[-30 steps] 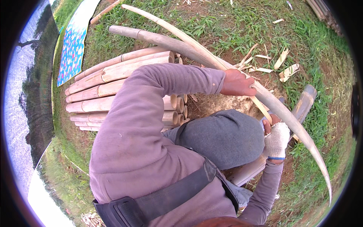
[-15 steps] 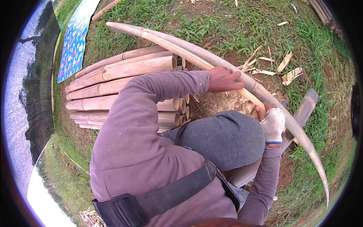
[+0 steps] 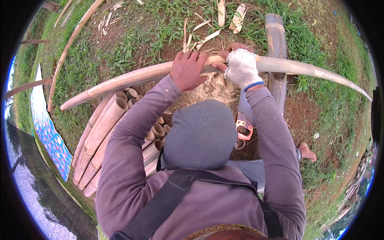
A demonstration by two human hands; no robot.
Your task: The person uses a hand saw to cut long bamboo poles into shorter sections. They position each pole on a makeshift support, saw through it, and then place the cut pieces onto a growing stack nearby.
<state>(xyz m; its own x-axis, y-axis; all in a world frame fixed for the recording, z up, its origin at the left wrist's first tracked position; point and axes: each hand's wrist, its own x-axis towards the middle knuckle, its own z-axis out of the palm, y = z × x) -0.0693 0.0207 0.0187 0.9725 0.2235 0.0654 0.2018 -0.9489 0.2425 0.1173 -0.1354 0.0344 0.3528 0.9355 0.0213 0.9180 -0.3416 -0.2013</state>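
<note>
A long bamboo pole (image 3: 308, 68) spans the view from left to right. A paler bamboo length (image 3: 132, 78) lies along its left part; I cannot tell where one ends and the other begins. My left hand (image 3: 188, 70), bare, lies over the paler length with its fingers bent across the far side. To its right, my right hand (image 3: 242, 68), in a white knitted glove, grips the bamboo with thumb and fingertips showing. Below my right wrist is a handsaw (image 3: 244, 124) with an orange handle, its blade partly hidden by my sleeve.
A thick bamboo section (image 3: 276, 48) passes beneath the long pole. Several cut bamboo poles (image 3: 102, 132) are stacked at the left. Pale shavings (image 3: 239, 18) litter the grass beyond. Sawdust (image 3: 200, 93) covers the ground below my hands. A bare foot (image 3: 306, 152) shows at the right.
The view has turned, and the bamboo now runs more level across it. My left hand, formerly curled round the paler length, now has its fingers laid over it. Both hands still hold bamboo.
</note>
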